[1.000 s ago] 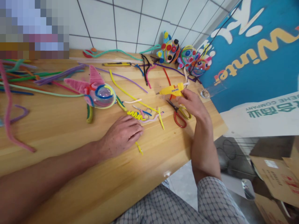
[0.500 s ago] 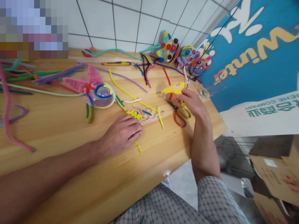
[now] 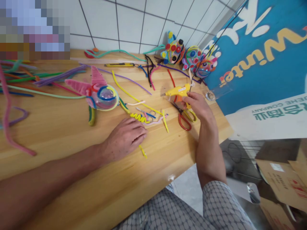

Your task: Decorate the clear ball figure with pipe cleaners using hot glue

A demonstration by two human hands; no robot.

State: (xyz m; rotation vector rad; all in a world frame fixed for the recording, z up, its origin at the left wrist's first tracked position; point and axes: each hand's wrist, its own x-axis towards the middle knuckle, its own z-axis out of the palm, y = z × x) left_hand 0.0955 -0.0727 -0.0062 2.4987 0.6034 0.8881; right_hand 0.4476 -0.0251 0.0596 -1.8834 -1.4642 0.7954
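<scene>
My right hand [image 3: 198, 103] is closed round the handle of a yellow hot glue gun [image 3: 178, 91], its nozzle pointing left. Beneath the gun lie red-and-yellow-handled scissors [image 3: 184, 124] on the table. My left hand [image 3: 127, 135] rests on the wood, fingers bent and pressed together, their tips hidden. A coiled yellow pipe cleaner [image 3: 139, 118] touches its far side, and a yellow pipe cleaner end [image 3: 143, 151] sticks out from under it. Left of centre sits a clear ball [image 3: 106, 97] with pink pipe-cleaner fins [image 3: 94, 78] and green-and-yellow legs [image 3: 91, 116].
Loose coloured pipe cleaners [image 3: 59, 75] spread over the left of the table [image 3: 96, 185]. A yellow utility knife [image 3: 120, 65] lies near the tiled wall. Several decorated balls [image 3: 172, 52] stand at the back right. Cardboard boxes [image 3: 280, 179] are on the floor at right.
My right hand and the glue gun have barely shifted. Otherwise everything stays where it was.
</scene>
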